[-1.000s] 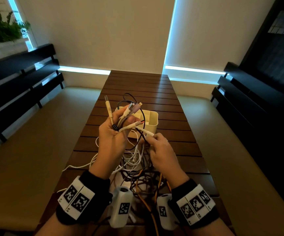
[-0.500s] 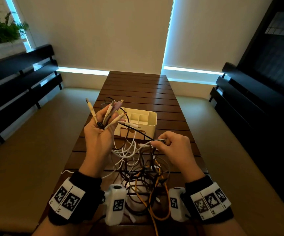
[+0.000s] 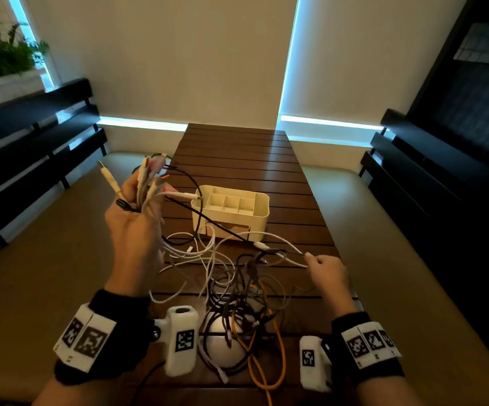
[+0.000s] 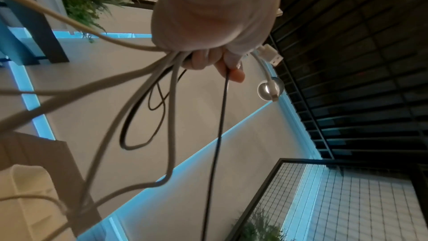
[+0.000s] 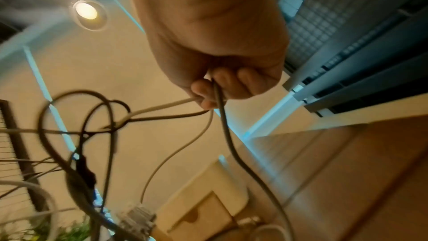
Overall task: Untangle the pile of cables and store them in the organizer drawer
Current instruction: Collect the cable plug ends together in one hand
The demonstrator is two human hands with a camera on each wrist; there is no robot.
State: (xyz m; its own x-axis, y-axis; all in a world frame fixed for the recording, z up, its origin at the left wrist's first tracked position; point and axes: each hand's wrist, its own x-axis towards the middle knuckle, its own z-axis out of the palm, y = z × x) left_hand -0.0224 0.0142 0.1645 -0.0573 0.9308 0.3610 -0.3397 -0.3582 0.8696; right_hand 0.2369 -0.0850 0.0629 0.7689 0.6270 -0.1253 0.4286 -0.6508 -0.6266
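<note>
Dark wooden slats make up the table (image 3: 237, 159) in front of you, with cushioned benches along both long sides. Nearest you, at the near edge, lies the pile of cables (image 3: 237, 312): brown, black and white loops with an orange cable (image 3: 266, 373) curling toward the edge. Your right hand (image 3: 326, 272) is low over the table's right edge, its fingers pinching a dark cable (image 5: 225, 135) and a white cable (image 5: 162, 106) that run back into the tangle. Your left hand (image 3: 136, 227) is raised above the left edge, fist clenched round a bunch of cable ends (image 3: 146, 183) whose plugs fan out above it while the cords hang down to the pile. Beyond the pile, near the table's middle, the cream organizer drawer (image 3: 231, 212) sits upright, its top compartments showing.
</note>
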